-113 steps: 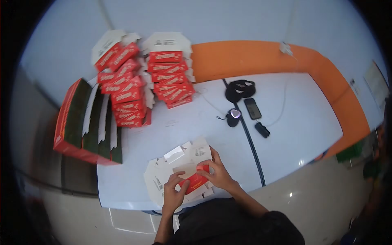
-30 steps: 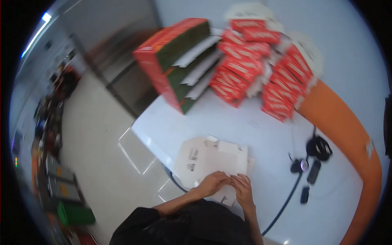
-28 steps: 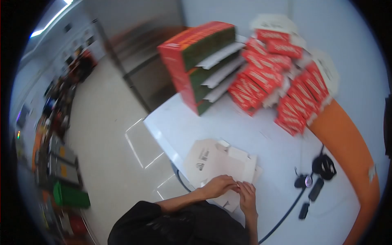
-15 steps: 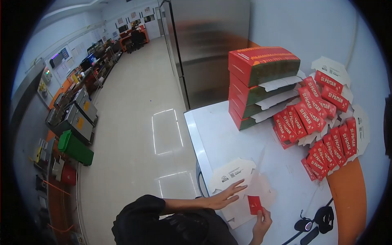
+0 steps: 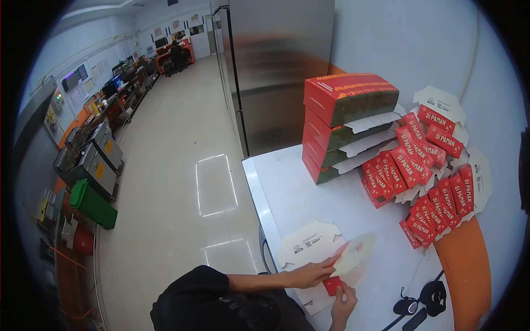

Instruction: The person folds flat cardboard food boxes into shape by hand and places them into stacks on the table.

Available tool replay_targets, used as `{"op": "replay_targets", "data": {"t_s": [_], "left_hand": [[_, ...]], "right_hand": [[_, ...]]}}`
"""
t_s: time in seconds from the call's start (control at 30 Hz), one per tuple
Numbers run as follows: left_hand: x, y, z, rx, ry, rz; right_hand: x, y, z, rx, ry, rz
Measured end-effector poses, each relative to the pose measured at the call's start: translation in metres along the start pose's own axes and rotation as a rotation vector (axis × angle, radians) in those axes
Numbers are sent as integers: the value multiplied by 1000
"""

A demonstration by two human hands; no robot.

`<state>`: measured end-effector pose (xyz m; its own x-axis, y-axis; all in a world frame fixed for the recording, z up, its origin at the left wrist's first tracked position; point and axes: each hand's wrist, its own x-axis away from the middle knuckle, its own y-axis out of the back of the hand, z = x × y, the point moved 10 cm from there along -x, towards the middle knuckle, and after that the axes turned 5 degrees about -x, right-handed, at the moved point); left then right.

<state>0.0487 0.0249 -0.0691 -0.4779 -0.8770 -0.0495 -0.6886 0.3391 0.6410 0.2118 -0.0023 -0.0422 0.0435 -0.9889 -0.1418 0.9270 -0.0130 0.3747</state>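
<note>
A flat white carton piece [image 5: 309,243] with black print lies near the table's front edge. Over its right side, a partly folded red-and-white carton [image 5: 333,285] is between my hands. My left hand [image 5: 312,274] has its fingers closed on the carton's upper left part. My right hand [image 5: 345,300] pinches its lower red panel. The carton's raised white flap [image 5: 354,255] is blurred by motion. The undersides of the panels and some of my fingertips are hidden.
Large red-and-green boxes [image 5: 350,99] are stacked at the back of the table [image 5: 276,204]. Beside them lie several red cartons [image 5: 411,165]. A black device [image 5: 406,306], a strap and a phone lie at the lower right. A steel refrigerator [image 5: 281,71] stands behind.
The view has swung left since the earliest frame, bringing in the room. Since half a second ago, my left hand has moved from spread above the carton to gripping it, and the white flap has shifted.
</note>
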Motion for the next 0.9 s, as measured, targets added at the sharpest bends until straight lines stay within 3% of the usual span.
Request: {"op": "replay_targets", "data": {"t_s": [0.2, 0.27, 0.33, 0.37, 0.47, 0.53, 0.57, 0.63, 0.7, 0.73, 0.77, 0.83, 0.9], "left_hand": [[2, 34, 15, 327, 125, -398], [2, 34, 4, 269, 100, -365], [6, 13, -13, 63, -21, -165], [8, 6, -9, 73, -86, -122], [10, 7, -14, 280, -30, 98], [15, 30, -46, 123, -333, -12], [22, 39, -62, 43, -482, -70], [29, 51, -91, 87, -561, -64], [43, 64, -112, 79, -743, -164], [40, 69, -100, 148, -612, -184], [40, 71, -88, 217, -483, -192], [35, 67, -71, 196, -221, -161], [30, 50, -69, 244, -125, -46]], "right_hand": [[-1, -6, 6, -8, 11, 36], [-2, -6, 12, 21, 64, 34], [-3, -1, 28, 78, 136, 24], [-3, -1, 26, 77, 118, 50], [5, -1, 15, 91, 52, 79], [10, -5, 2, 126, 1, 58], [14, -5, 3, 191, 98, -16], [24, -9, 12, 322, 294, -167], [21, -1, 0, -152, 116, -139], [23, 2, 1, -391, 22, -135], [26, 14, 23, -403, -87, -158], [24, 26, 70, -668, -14, -238], [20, 34, 109, -847, 31, -301]]}}
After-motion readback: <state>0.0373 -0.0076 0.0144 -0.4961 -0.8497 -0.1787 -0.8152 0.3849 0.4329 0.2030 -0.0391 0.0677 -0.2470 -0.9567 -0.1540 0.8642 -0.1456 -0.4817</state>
